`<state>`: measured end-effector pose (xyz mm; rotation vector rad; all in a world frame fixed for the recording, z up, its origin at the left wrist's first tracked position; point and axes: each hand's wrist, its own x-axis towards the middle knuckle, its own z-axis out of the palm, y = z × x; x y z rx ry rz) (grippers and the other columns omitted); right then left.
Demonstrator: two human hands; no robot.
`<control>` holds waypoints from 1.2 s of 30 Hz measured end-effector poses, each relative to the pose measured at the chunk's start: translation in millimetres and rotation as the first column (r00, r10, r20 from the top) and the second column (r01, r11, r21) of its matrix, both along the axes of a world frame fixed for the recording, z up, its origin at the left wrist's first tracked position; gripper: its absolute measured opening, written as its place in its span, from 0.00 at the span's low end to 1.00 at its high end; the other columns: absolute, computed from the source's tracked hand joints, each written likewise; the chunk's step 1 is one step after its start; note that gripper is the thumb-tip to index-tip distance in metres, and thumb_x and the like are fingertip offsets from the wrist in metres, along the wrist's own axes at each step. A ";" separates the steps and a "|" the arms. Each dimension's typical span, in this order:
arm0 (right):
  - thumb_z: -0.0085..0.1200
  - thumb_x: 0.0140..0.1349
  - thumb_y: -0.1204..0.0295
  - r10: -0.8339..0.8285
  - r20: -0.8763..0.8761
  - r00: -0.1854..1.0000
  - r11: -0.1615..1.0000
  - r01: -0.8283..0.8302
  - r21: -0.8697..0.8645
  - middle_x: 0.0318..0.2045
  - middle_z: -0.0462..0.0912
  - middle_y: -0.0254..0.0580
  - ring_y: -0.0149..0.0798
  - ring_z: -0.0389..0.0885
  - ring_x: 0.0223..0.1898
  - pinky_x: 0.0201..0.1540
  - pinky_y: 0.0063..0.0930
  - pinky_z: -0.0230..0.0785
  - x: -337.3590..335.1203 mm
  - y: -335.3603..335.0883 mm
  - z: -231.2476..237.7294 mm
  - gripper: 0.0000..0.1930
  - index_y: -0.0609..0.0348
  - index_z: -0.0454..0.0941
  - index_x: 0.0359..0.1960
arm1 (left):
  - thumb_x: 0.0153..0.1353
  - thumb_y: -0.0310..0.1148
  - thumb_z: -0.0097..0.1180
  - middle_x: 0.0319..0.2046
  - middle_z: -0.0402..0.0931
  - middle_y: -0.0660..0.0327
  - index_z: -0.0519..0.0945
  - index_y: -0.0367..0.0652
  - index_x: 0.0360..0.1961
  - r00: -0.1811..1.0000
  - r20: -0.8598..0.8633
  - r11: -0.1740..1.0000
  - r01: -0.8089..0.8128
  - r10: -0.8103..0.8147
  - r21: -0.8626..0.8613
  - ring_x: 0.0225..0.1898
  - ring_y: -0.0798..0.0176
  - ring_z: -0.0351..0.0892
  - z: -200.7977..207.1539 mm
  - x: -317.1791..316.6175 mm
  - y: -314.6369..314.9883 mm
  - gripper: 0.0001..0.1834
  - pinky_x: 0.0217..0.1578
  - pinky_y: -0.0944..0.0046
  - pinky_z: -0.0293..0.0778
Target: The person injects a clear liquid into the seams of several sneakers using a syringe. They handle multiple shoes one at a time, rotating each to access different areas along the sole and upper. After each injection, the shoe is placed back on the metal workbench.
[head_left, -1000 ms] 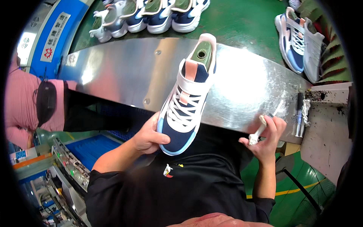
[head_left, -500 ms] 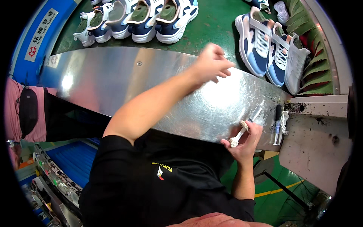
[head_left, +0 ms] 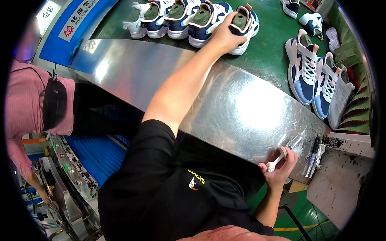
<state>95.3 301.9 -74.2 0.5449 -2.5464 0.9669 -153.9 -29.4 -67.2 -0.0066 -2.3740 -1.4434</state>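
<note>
My left hand (head_left: 226,37) reaches across the metal ledge and closes round the heel of a navy and white sneaker (head_left: 250,31). That sneaker stands at the right end of a row of sneakers (head_left: 175,21) on the green surface; green filling shows inside the shoe openings. In my right hand (head_left: 282,166), low over the right part of the ledge, is a syringe (head_left: 297,139) with a clear barrel and a white plunger. Whitish material is wrapped round its flange and plunger end. The barrel points away from me to the upper right.
More syringes (head_left: 313,157) and a white twisted strip (head_left: 320,156) lie on the ledge (head_left: 225,116) at right. Three sneakers (head_left: 304,72) stand on the green surface (head_left: 267,50) by green flaps (head_left: 354,84). A person in pink (head_left: 38,96) stands at left.
My left hand has moved forward from above the ledge and taken hold of the end sneaker's heel. My right hand still holds the syringe. The view has shifted, with more of the left-hand person showing.
</note>
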 end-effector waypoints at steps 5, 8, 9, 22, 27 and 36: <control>0.63 0.40 0.38 -0.004 0.039 0.999 0.999 0.006 -0.038 0.36 0.65 0.46 0.44 0.65 0.38 0.41 0.35 0.61 2.3 14.4 -1.8 0.45 0.62 0.65 0.50 | 0.40 0.25 0.64 0.46 0.74 0.60 0.63 0.49 0.63 0.964 0.130 0.928 0.180 -0.232 0.327 0.45 0.64 0.73 31.8 53.7 -24.3 0.44 0.49 0.67 0.69; 0.64 0.39 0.38 0.045 0.088 0.995 0.996 -0.038 -0.082 0.36 0.69 0.45 0.43 0.66 0.37 0.40 0.35 0.61 1.7 20.4 5.2 0.45 0.62 0.66 0.49 | 0.44 0.19 0.57 0.53 0.70 0.56 0.58 0.47 0.66 0.926 0.117 0.914 0.324 -0.359 0.246 0.52 0.64 0.71 45.0 132.7 -30.5 0.44 0.53 0.65 0.66; 0.64 0.38 0.39 0.042 0.112 0.993 0.996 -0.032 -0.082 0.36 0.70 0.44 0.43 0.66 0.37 0.40 0.35 0.61 3.1 22.5 6.8 0.44 0.61 0.66 0.49 | 0.44 0.21 0.58 0.56 0.67 0.54 0.56 0.41 0.66 0.924 0.140 0.920 0.322 -0.357 0.223 0.56 0.62 0.68 48.5 158.5 -19.7 0.44 0.57 0.64 0.62; 0.67 0.37 0.42 0.041 0.335 0.941 0.944 0.073 -0.320 0.40 0.70 0.42 0.38 0.67 0.37 0.39 0.29 0.63 55.8 56.3 17.8 0.47 0.63 0.65 0.54 | 0.60 0.45 0.51 0.42 0.72 0.55 0.68 0.32 0.50 0.819 0.444 0.863 0.117 -0.364 0.491 0.40 0.67 0.75 -2.3 47.0 -18.9 0.27 0.35 0.74 0.71; 0.66 0.40 0.44 0.068 0.393 0.917 0.906 0.108 -0.408 0.40 0.71 0.44 0.36 0.70 0.34 0.37 0.27 0.65 66.5 56.6 21.9 0.48 0.65 0.63 0.58 | 0.59 0.49 0.54 0.34 0.75 0.58 0.70 0.34 0.45 0.785 0.537 0.914 0.088 -0.309 0.396 0.33 0.65 0.78 0.9 18.9 4.1 0.27 0.34 0.70 0.74; 0.70 0.31 0.40 0.436 0.263 0.861 0.600 -0.060 -0.798 0.40 0.69 0.43 0.37 0.71 0.40 0.46 0.29 0.65 44.9 28.2 62.2 0.56 0.68 0.59 0.56 | 0.50 0.28 0.57 0.37 0.77 0.55 0.69 0.32 0.49 0.766 -0.147 0.396 0.475 -0.626 0.786 0.36 0.64 0.79 85.5 106.2 48.4 0.24 0.40 0.66 0.77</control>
